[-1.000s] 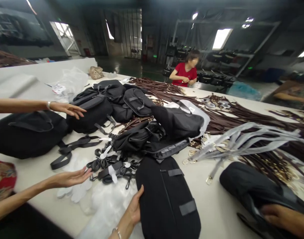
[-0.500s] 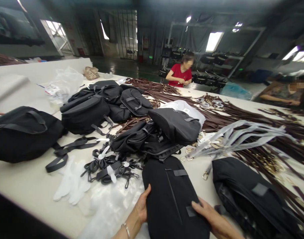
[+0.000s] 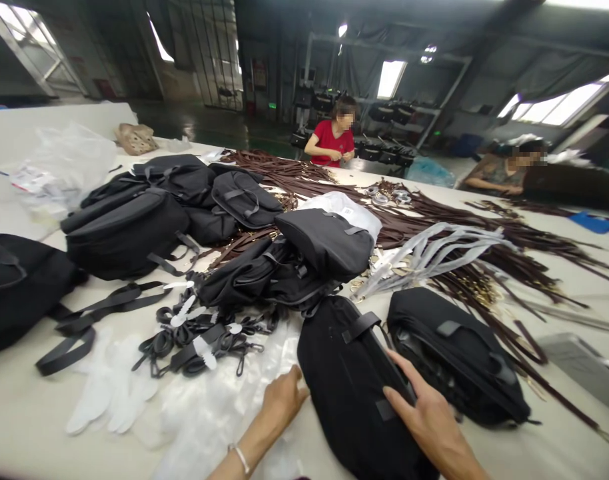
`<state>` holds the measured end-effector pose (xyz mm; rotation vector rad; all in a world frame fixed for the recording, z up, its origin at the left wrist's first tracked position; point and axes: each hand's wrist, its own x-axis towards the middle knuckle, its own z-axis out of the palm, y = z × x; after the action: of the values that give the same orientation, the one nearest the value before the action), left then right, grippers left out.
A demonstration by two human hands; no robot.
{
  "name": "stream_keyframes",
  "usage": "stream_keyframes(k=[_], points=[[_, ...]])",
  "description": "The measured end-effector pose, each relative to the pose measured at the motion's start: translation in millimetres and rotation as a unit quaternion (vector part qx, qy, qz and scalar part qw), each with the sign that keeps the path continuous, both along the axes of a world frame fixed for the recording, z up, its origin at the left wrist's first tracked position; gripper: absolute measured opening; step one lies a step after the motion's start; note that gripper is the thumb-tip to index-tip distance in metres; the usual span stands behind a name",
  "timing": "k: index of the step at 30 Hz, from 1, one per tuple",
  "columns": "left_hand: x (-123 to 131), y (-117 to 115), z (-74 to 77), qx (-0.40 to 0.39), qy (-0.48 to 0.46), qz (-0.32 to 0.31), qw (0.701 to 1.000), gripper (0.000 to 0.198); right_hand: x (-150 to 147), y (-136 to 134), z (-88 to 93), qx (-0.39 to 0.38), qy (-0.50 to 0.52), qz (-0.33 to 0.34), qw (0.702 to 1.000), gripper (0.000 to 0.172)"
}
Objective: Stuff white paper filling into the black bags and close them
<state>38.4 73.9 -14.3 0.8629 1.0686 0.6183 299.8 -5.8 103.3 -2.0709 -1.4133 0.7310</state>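
Note:
A black bag (image 3: 357, 393) with a short webbing handle lies tilted on the table in front of me. My right hand (image 3: 427, 407) grips its right side, thumb on the front panel and fingers over the edge. Beside its left edge is my left hand (image 3: 283, 400), fingers curled together over clear plastic bags (image 3: 219, 407); whether it pinches plastic or the bag's edge is hidden. Another black bag (image 3: 454, 353) rests to the right. Black straps with hooks (image 3: 204, 343) and white glove-shaped pieces (image 3: 109, 387) lie to the left.
More black bags (image 3: 129, 230) are piled across the table. Brown straps (image 3: 424, 213) with gold hardware and grey wrapped straps (image 3: 429, 253) spread to the right. A person in red (image 3: 334, 140) and another person (image 3: 504, 170) sit across the table.
The black bag has turned so its handle side shows. My left hand has come off its front, and my right hand has shifted along its right side. The view has swung right.

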Motion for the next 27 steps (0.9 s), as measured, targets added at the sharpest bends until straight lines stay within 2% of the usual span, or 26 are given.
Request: stream_keyframes(k=[2,5,7,9,12,17,19,21,23,24,25,27], points=[[-4,5,24.6,0.087,0.072,-0.005,0.994,0.028,-8,-14,-9.8,0.023,-0.041,0.029,0.998,0.057],[4,10,67.7,0.227,0.17,-0.058,0.957,0.023,-20,-30,-20.1,0.062,-0.124,0.084,0.987,0.052],[14,11,92.1,0.258,0.159,-0.082,0.95,0.031,-29,-38,-19.8,0.11,-0.201,0.128,0.965,0.052],[24,10,107.5,0.262,0.129,-0.093,0.952,0.04,-40,-41,-14.4,0.175,-0.274,0.171,0.93,0.058],[34,8,111.1,0.243,0.119,-0.092,0.959,0.045,-61,-38,-3.0,0.241,-0.334,0.23,0.882,0.065],[34,9,88.4,0.157,0.04,-0.057,0.985,0.025,-85,-33,7.6,0.284,-0.291,0.354,0.842,0.055],[24,11,82.5,0.141,0.018,-0.043,0.989,0.026,-82,-35,8.3,0.305,-0.254,0.333,0.855,0.047],[10,11,81.9,0.14,0.016,-0.036,0.989,0.027,-74,-35,7.6,0.313,-0.235,0.212,0.895,0.053],[-5,10,84.8,0.124,0.004,-0.038,0.992,0.026,-64,-31,6.5,0.248,-0.227,0.086,0.938,0.069],[-12,9,86.6,0.113,0.0,-0.041,0.993,0.026,-59,-26,6.2,0.17,-0.215,0.059,0.96,0.073],[-18,7,88.2,0.101,0.0,-0.045,0.994,0.027,-55,-21,6.5,0.069,-0.199,0.056,0.976,0.068],[-28,2,90.2,0.089,0.015,-0.048,0.995,0.028,-50,-11,9.5,-0.118,-0.176,0.08,0.974,0.04]])
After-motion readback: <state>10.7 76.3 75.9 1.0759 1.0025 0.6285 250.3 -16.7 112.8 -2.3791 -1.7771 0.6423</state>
